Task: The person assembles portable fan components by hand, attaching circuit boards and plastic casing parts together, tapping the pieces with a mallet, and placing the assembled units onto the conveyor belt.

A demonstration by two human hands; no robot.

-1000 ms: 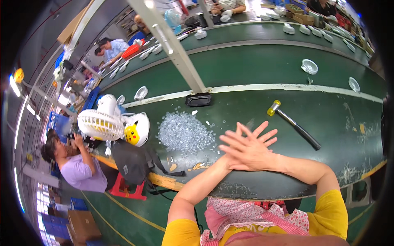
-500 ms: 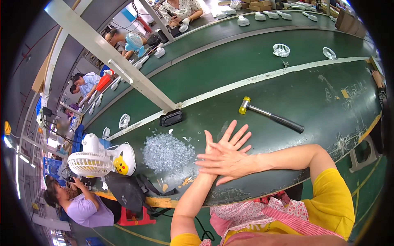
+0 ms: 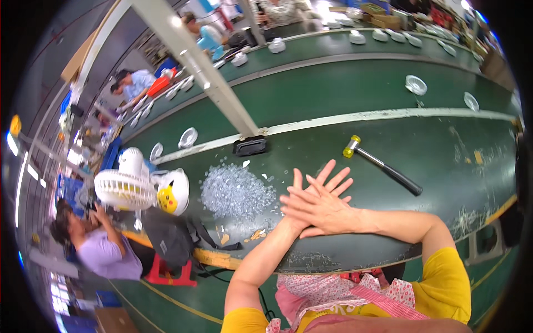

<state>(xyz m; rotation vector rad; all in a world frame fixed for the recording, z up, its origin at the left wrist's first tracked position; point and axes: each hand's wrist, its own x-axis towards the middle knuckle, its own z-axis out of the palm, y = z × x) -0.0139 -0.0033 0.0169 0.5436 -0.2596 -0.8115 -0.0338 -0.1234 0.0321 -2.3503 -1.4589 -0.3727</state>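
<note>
My two hands lie crossed on the dark green bench top. My left hand [image 3: 329, 178] is underneath, its fingers spread toward the far right. Across its palm and wrist rests my right hand [image 3: 322, 213], fingers extended to the left. Both are open and hold nothing. Left of them is a loose heap of small clear plastic pieces [image 3: 236, 191]. A hammer [image 3: 383, 164] with yellow faces and a black grip lies beyond my hands to the right.
A white fan [image 3: 125, 186] and a white item with a yellow cartoon face [image 3: 173, 195] stand at the left, beside a black bag [image 3: 166, 238]. A metal post [image 3: 214, 77] rises from the bench. White fan parts [image 3: 416, 85] lie on the green belt behind; several people sit around.
The view has shifted, so the bench and everything on it sit lower and mostly further right in the picture. My hands stay crossed and open.
</note>
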